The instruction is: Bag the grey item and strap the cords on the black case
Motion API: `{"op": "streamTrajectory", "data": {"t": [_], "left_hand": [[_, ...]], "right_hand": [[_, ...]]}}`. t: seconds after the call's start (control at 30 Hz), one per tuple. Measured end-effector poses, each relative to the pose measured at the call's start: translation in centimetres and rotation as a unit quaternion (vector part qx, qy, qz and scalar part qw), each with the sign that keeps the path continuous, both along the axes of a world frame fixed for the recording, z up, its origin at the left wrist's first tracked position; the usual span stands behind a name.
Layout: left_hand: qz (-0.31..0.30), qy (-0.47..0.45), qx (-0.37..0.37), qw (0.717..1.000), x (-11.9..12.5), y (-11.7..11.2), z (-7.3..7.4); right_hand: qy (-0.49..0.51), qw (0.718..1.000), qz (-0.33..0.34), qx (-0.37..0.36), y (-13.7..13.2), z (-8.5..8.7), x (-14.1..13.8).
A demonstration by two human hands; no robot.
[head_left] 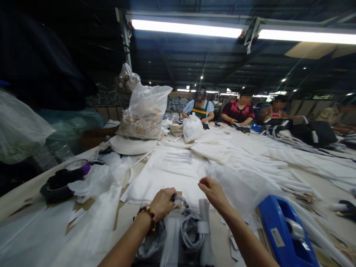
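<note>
My left hand (162, 203), with a bead bracelet on the wrist, is closed in a fist on the top edge of a clear plastic bag (191, 231) that holds a coiled grey cable. My right hand (213, 191) is closed in a pinch on the same bag's thin plastic, just right of the left hand. Both hands hover over a flat white bag with printed text (169, 174) lying on the table.
A blue tape dispenser (283, 231) sits at the near right. Black tape rolls (59, 185) lie at the left. A large plastic sack of small tags (144, 113) stands behind. White bags and straps (258, 155) cover the table. Several people work at the far end.
</note>
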State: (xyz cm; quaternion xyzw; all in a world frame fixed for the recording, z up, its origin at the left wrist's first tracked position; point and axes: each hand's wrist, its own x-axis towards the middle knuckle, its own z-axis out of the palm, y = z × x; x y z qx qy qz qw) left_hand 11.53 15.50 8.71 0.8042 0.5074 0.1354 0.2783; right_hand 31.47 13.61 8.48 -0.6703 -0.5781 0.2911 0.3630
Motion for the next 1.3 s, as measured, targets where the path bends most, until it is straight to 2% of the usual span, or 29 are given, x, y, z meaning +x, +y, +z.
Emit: {"op": "streamTrajectory", "data": {"t": [0.1, 0.2, 0.27, 0.37, 0.47, 0.53, 0.7, 0.8, 1.0, 1.13, 1.3], "left_hand": [[0.022, -0.026, 0.010, 0.999, 0.0, -0.3, -0.2], [0.035, -0.050, 0.015, 0.998, -0.2, -0.6, -0.4], [0.038, -0.065, 0.014, 0.997, -0.3, -0.8, -0.4], [0.037, -0.088, 0.008, 0.995, -0.4, -0.9, -0.4], [0.043, -0.102, 0.004, 0.994, -0.5, -0.8, -0.6], [0.049, -0.106, 0.001, 0.993, -0.5, -0.7, -0.7], [0.055, -0.110, -0.008, 0.992, -0.4, -0.6, -0.8], [0.065, -0.110, -0.012, 0.992, -0.4, -0.7, -0.7], [0.075, -0.108, -0.018, 0.991, -0.4, -0.5, -1.0], [0.073, -0.105, -0.022, 0.992, -0.4, -0.4, -1.4], [0.073, -0.106, -0.014, 0.992, -0.3, -0.4, -1.5]], "right_hand": [[0.102, 0.990, 0.021, -0.091, -0.3, -2.9, 1.2], [0.193, 0.967, 0.099, -0.132, -0.7, -5.0, 0.3], [0.235, 0.950, 0.158, -0.131, -0.7, -5.4, -0.7], [0.256, 0.931, 0.235, -0.109, -0.2, -4.7, -1.7], [0.256, 0.923, 0.276, -0.077, 0.1, -4.0, -1.8], [0.257, 0.925, 0.271, -0.070, -0.1, -3.8, -1.4], [0.256, 0.946, 0.187, -0.068, -1.5, -4.5, -0.3], [0.259, 0.950, 0.169, -0.052, -2.3, -5.0, -0.1], [0.254, 0.952, 0.173, -0.011, -3.1, -4.6, -0.1], [0.240, 0.950, 0.198, -0.014, -2.9, -4.1, 0.2], [0.199, 0.959, 0.200, -0.010, -2.8, -5.0, 0.9]]}}
